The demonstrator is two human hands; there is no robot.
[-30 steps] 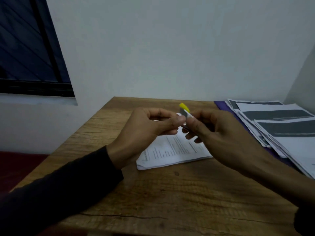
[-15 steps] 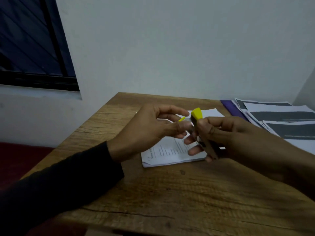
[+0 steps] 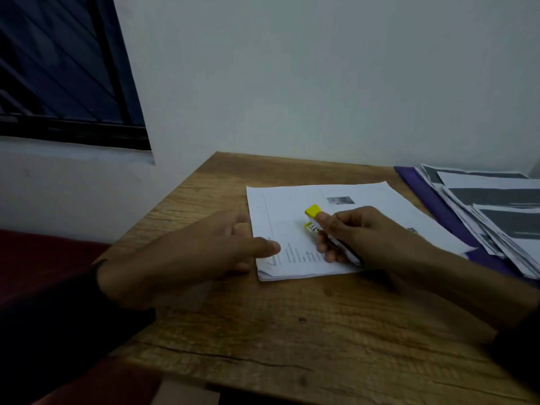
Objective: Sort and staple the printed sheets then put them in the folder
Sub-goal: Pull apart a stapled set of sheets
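Note:
A small stack of printed sheets (image 3: 292,206) lies on the wooden table (image 3: 263,331). My right hand (image 3: 368,235) grips a small stapler (image 3: 314,213) with yellow ends, held just above the stack's middle. My left hand (image 3: 198,252) hovers low at the stack's left edge, fingers extended and loose, thumb tip over the lower left corner of the top sheet. A purple folder (image 3: 435,206) lies at the right under a spread pile of printed sheets (image 3: 496,209) with dark bands.
The table butts against a white wall (image 3: 321,83) at the back. A dark window (image 3: 58,68) is at the upper left. Left of the table is a drop to a dark red floor (image 3: 43,252).
My hands have parted and dropped toward the table. The left hand let go of the stapler and moved left to the stack's edge. The right hand keeps the stapler, now lower over the sheets.

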